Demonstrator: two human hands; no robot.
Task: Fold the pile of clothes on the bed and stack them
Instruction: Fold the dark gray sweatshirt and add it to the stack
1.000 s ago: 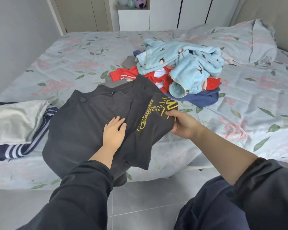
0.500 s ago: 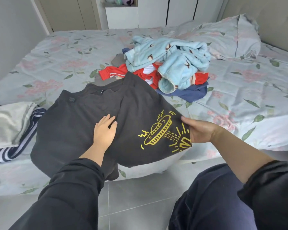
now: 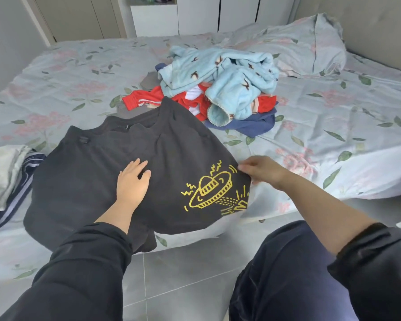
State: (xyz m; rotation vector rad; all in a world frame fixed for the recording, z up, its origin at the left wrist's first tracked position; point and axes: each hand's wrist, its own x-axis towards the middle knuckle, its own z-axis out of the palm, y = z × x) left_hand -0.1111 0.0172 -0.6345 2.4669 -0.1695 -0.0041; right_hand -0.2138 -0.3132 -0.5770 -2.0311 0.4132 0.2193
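A black garment (image 3: 90, 172) with a yellow print (image 3: 214, 189) lies spread at the bed's near edge, its lower part hanging over the side. My left hand (image 3: 132, 181) presses flat on its middle with straight fingers. My right hand (image 3: 262, 170) pinches the garment's right edge beside the print. Behind it sits the unfolded pile (image 3: 220, 89): a light blue fleece piece on top, red and white clothes under it, a navy piece at the bottom. At the left edge lies a stack (image 3: 5, 174) of a pale grey item on a navy striped one.
The bed (image 3: 333, 126) has a floral sheet, with a matching pillow (image 3: 306, 47) at the back right. Grey tiled floor (image 3: 183, 274) runs between the bed and my knees. White cupboards and a wall stand behind the bed.
My right hand has pulled the garment's folded right part out to the right and laid it flat, so the yellow print now shows fully. My left hand stayed pressed on the middle.
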